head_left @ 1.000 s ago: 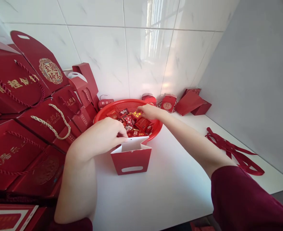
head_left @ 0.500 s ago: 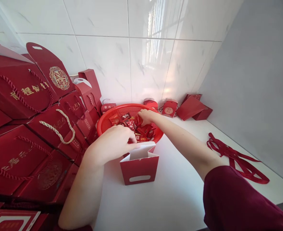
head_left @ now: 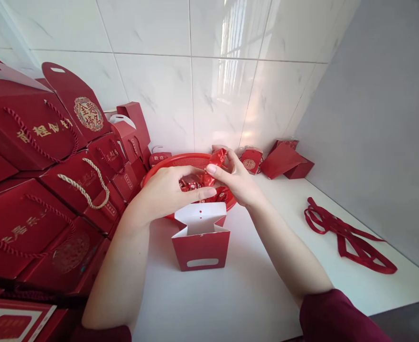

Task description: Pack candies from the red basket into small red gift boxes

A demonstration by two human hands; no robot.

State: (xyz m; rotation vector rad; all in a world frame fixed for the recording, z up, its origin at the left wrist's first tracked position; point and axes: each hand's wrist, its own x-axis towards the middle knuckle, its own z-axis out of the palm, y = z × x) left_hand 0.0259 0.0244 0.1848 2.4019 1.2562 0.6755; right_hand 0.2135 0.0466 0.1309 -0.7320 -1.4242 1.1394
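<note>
My right hand (head_left: 243,183) pinches a shiny red wrapped candy (head_left: 216,164) between thumb and fingers, above the red plastic basket (head_left: 181,158). Close by on the left, my left hand (head_left: 168,192) is open, with its thumb apart from its fingers; whether its fingertips touch the candy I cannot tell. More red-wrapped candies (head_left: 191,185) lie in the basket, partly hidden by both hands. In front of it a small red paper box (head_left: 202,249) stands upright on the white table, its top open and its white inside showing.
Stacked red gift boxes (head_left: 45,142) with rope handles fill the left side. Small red boxes (head_left: 251,159) and a larger folded red box (head_left: 283,159) stand along the tiled wall (head_left: 152,85). A dark red ribbon (head_left: 348,232) lies on the white table (head_left: 266,285) at right.
My right hand has come up out of the basket towards me with a red wrapped candy. My left hand has left the paper box's edge and opened beside the candy.
</note>
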